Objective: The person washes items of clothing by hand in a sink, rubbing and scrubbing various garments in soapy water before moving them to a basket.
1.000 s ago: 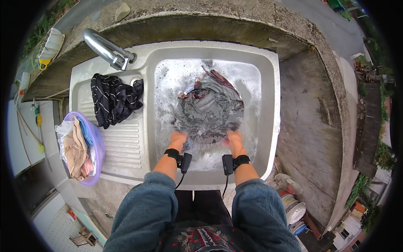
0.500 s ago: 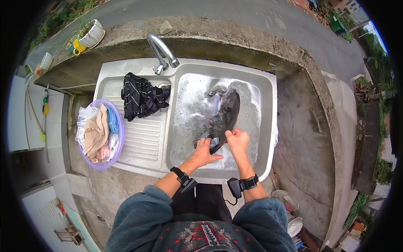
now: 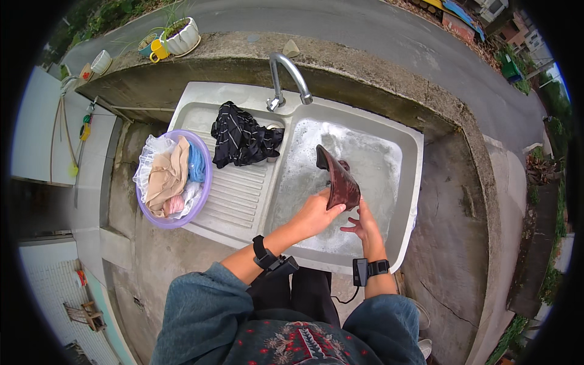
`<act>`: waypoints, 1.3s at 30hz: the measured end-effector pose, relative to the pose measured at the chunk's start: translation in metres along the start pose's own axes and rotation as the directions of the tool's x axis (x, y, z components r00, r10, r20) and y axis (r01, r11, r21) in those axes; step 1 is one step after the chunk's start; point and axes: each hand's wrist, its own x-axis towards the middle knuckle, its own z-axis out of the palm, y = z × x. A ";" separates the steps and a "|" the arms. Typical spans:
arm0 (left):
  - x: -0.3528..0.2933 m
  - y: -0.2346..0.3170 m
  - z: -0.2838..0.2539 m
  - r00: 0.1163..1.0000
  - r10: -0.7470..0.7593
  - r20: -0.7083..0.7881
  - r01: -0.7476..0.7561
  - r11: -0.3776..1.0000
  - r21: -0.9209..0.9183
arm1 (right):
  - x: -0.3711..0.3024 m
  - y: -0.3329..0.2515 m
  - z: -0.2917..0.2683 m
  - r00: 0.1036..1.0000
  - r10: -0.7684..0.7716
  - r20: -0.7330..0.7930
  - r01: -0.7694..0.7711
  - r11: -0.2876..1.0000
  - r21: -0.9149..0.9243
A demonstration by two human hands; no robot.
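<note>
A wet, curved, stiff-looking dark piece with a reddish-brown face (image 3: 344,189) is tilted up over the soapy water; its exact kind is unclear. My left hand (image 3: 316,214) is closed on its lower left edge, thumb on the near side and other fingers partly hidden behind. My right hand (image 3: 366,228) has its fingers apart beside the lower right corner, one finger up against it. Both hands are over the sink basin (image 3: 286,176), which holds foamy water.
Left of the basin, a black striped cloth (image 3: 238,137) lies on the ribbed drainboard (image 3: 234,196). A purple tub (image 3: 208,176) with several garments stands at the left edge. The tap (image 3: 291,67) arches at the back, before a concrete wall (image 3: 389,91) with potted plants (image 3: 181,40).
The dark piece has come up out of the water and turned, showing its reddish-brown face. My left hand has moved up to grip it; my right hand has let go and opened. The view has shifted.
</note>
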 end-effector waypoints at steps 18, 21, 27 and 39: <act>-0.041 0.109 -0.155 0.900 0.137 -0.414 -0.156 0.988 -0.012 | -0.048 -0.089 0.181 0.833 -0.202 0.515 -0.034 0.911 0.412; -0.033 0.103 -0.180 0.890 0.111 -0.443 -0.139 0.990 -0.031 | -0.029 -0.090 0.218 0.735 -0.291 0.612 0.031 0.916 0.400; 0.032 0.004 -0.234 0.930 -0.077 -0.358 0.007 0.981 -0.192 | 0.062 -0.046 0.222 0.964 -0.153 0.216 0.219 0.919 -0.326; 0.058 -0.126 -0.286 0.470 -0.006 -0.883 0.652 0.677 0.342 | 0.175 0.065 0.063 0.945 0.263 -0.195 -0.314 0.899 -0.307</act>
